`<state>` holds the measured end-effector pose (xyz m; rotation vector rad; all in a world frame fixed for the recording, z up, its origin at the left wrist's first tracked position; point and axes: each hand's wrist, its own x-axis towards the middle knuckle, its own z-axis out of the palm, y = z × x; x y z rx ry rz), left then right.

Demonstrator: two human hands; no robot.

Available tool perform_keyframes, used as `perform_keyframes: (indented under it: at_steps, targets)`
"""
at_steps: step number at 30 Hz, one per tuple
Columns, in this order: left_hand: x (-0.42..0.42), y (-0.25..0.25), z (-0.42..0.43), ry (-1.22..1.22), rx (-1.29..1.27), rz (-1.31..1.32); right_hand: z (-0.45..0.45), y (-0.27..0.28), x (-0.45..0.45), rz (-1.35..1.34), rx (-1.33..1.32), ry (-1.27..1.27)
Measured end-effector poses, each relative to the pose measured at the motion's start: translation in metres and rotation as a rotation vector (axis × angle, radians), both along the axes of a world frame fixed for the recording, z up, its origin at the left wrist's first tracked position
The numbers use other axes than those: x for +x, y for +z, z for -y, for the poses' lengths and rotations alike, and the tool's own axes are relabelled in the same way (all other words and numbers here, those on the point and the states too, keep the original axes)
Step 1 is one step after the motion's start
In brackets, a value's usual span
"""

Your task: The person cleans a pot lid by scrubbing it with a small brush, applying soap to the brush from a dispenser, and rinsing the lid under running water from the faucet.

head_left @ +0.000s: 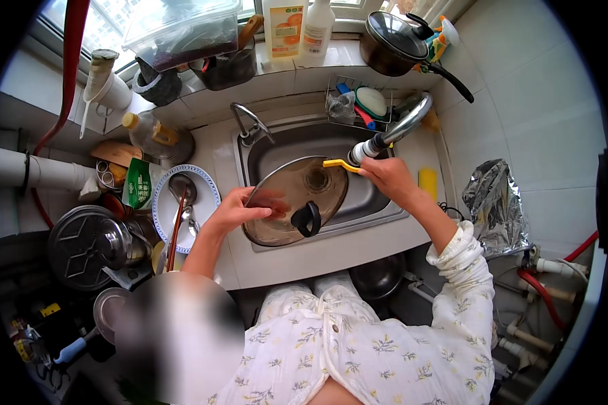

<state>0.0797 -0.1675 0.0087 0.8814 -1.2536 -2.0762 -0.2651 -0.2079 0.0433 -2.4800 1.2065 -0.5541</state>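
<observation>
A glass lid (273, 226) with a black knob is tilted over the front left of the steel sink (277, 152). My left hand (240, 210) grips its left edge, thumb on the near side and fingers seen through the glass. In my right hand (387, 177) is a yellow-handled brush (341, 164), held in a closed grip, its tip at the lid's upper right rim. Just above that hand hangs the faucet's white and black spray head (368, 150). The sink drain shows through the glass.
Behind the sink stand a small curved tap (248, 125) and a wire basket (358, 104) with sponges. A lidded pot (392, 50) sits on the back ledge. On the left are a blue-rimmed bowl (157, 212) with spoons and chopsticks, and a glass bottle (159, 135). Crumpled foil (496, 209) is right.
</observation>
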Motion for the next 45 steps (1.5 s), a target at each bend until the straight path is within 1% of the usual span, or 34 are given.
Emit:
perform_keyframes:
  at_steps: [2,4,8,11,14,15,17,18,20,23,27,30,32,34,37,40,43,45]
  targets:
    - [-0.006,0.011,0.005,-0.070,-0.037,0.086,-0.002,-0.001,0.010,-0.004,-0.019,0.049]
    - [-0.010,0.010,0.008,-0.084,-0.013,0.049,0.002,0.011,0.034,-0.006,-0.056,0.130]
    - [-0.010,0.009,0.009,-0.079,0.004,0.038,0.002,0.018,0.024,-0.053,-0.073,0.117]
    - [-0.002,0.005,0.008,-0.083,-0.052,0.018,0.001,0.013,-0.004,-0.070,-0.076,0.028]
    - [-0.008,0.010,0.012,-0.127,-0.060,0.068,0.003,0.004,0.009,-0.055,-0.118,0.112]
    - [-0.011,0.011,0.012,-0.123,-0.038,0.062,0.004,0.008,0.019,-0.080,-0.085,0.142]
    - [-0.017,0.014,0.016,-0.124,0.005,0.053,0.005,0.014,0.035,-0.043,-0.050,0.170]
    - [-0.017,0.014,0.018,-0.122,-0.025,0.051,0.006,0.017,0.038,-0.025,-0.030,0.183]
    - [-0.015,0.010,0.016,-0.110,-0.074,0.044,0.005,0.019,0.032,-0.046,-0.056,0.180]
    - [-0.008,0.008,0.016,-0.124,-0.067,0.048,0.007,0.019,0.008,-0.050,-0.086,0.126]
    - [-0.011,0.013,0.018,-0.158,-0.014,0.067,0.006,0.016,0.021,-0.071,-0.050,0.169]
    - [-0.022,0.017,0.024,-0.148,0.005,0.061,0.008,0.011,0.039,0.024,-0.025,0.210]
    - [-0.021,0.014,0.023,-0.124,-0.017,0.061,0.005,0.016,0.043,0.016,-0.012,0.216]
    - [-0.027,0.012,0.024,-0.149,-0.006,0.058,0.002,0.021,0.049,0.004,0.021,0.247]
    - [-0.030,0.005,0.025,-0.166,-0.015,0.060,-0.002,0.024,0.058,-0.077,-0.040,0.293]
    - [-0.025,0.011,0.018,-0.149,-0.003,0.064,-0.002,0.018,0.042,0.013,-0.032,0.209]
    - [-0.017,0.011,0.011,-0.143,0.020,0.061,-0.003,0.005,0.013,-0.002,-0.044,0.093]
    - [-0.015,0.010,0.007,-0.139,0.036,0.068,-0.008,-0.001,0.010,-0.015,-0.022,0.087]
